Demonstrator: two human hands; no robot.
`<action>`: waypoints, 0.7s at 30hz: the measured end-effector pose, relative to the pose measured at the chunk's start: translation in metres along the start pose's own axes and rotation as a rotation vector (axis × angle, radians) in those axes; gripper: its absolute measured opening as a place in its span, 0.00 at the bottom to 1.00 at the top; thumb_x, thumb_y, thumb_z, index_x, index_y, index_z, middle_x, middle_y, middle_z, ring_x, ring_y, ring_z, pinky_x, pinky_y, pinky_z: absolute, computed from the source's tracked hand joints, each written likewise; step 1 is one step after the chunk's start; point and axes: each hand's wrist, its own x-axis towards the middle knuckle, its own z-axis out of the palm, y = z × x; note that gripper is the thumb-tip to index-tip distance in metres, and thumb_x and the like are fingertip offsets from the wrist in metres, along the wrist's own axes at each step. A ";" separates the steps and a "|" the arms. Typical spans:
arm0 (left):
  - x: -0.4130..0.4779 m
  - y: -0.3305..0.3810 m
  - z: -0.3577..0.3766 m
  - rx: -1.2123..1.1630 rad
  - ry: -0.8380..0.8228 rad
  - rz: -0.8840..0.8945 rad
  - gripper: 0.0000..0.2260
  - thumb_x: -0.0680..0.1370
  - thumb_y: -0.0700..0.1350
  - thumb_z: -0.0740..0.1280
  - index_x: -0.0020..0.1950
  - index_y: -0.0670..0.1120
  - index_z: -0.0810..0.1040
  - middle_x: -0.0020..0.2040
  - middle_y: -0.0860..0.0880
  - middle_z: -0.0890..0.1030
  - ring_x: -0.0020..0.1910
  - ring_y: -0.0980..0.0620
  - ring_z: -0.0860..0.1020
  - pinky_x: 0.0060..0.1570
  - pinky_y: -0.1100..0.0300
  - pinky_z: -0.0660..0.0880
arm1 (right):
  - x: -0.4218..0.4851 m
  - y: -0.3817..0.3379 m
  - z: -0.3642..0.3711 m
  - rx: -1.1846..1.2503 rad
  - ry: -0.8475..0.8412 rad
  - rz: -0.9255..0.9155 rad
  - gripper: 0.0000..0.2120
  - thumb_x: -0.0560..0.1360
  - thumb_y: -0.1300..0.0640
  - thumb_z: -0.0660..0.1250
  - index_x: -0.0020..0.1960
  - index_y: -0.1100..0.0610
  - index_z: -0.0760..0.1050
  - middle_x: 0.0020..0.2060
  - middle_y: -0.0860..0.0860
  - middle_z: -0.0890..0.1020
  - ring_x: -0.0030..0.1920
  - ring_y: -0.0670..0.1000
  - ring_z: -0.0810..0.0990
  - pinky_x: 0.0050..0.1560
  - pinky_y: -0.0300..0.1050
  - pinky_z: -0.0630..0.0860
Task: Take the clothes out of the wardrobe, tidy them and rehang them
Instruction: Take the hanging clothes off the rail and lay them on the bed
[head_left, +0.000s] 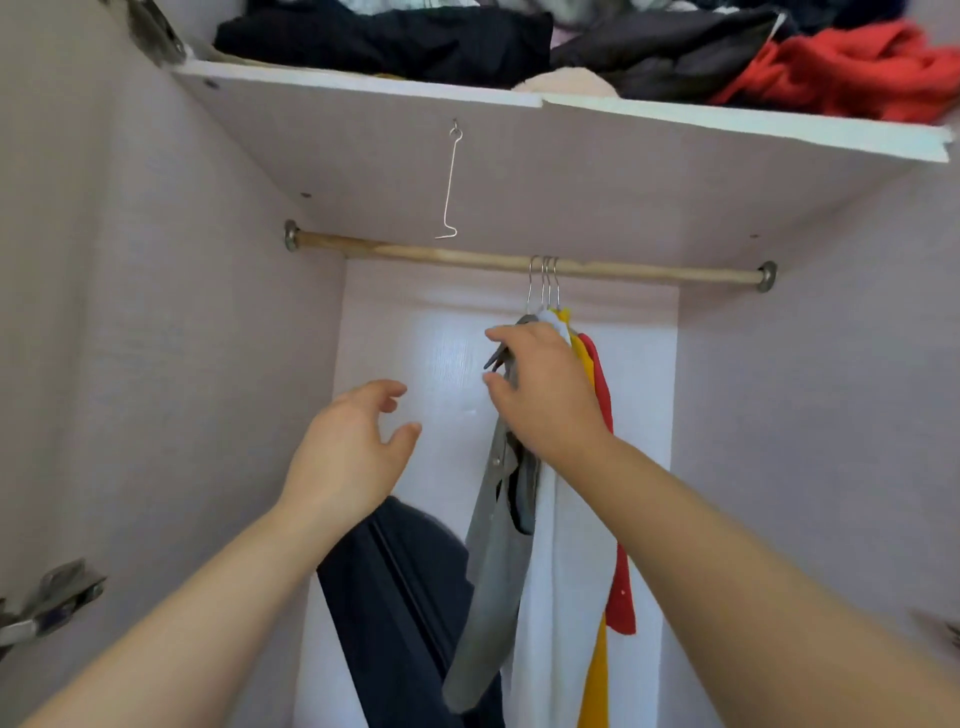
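Clothes hang in a tight bunch from the wooden rod (415, 253), a little to the three o'clock side of its middle: a grey top (493, 561), a white top (561, 597), a yellow top (597, 675) and a red top (621, 597), ranged from nine o'clock to three o'clock, each touching the next. Wire hanger hooks (544, 280) sit over the rod above them.

Our right hand (545, 395) comes in from five o'clock and is clamped on the grey top just below its hook, thumb above and fingers curled beneath, with a dark hanger arm showing between them. Our left hand (348, 452), reaching up from seven o'clock, is near the right one on its nine o'clock side but apart from it. Its fingers are loosely spread and it holds nothing.

At six o'clock, below the left hand, we see a dark blue bag (395, 597) beside the grey top. At twelve o'clock a white-edged shelf (675, 117) carries black clothes (389, 41) and a red cloth (841, 73). A thin wire hook (451, 187) dangles from the shelf's underside.
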 end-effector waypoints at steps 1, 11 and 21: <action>0.015 -0.004 0.006 -0.012 0.021 0.012 0.18 0.76 0.47 0.66 0.65 0.48 0.71 0.58 0.51 0.77 0.57 0.51 0.74 0.48 0.64 0.63 | 0.017 0.002 0.003 -0.020 0.024 0.000 0.21 0.76 0.58 0.64 0.68 0.54 0.68 0.65 0.52 0.70 0.64 0.51 0.69 0.62 0.39 0.63; 0.115 -0.045 0.070 -0.167 0.040 0.083 0.17 0.76 0.47 0.66 0.64 0.49 0.71 0.56 0.51 0.77 0.54 0.52 0.74 0.47 0.63 0.64 | 0.136 0.022 0.071 -0.178 0.159 0.126 0.18 0.76 0.58 0.62 0.65 0.57 0.68 0.62 0.56 0.70 0.63 0.57 0.68 0.60 0.46 0.64; 0.130 -0.087 0.137 -0.180 -0.042 0.102 0.19 0.76 0.49 0.65 0.66 0.51 0.70 0.57 0.54 0.76 0.54 0.55 0.73 0.50 0.63 0.66 | 0.134 0.109 0.092 -0.448 0.186 0.094 0.23 0.78 0.50 0.58 0.72 0.53 0.61 0.70 0.52 0.65 0.70 0.53 0.62 0.69 0.49 0.57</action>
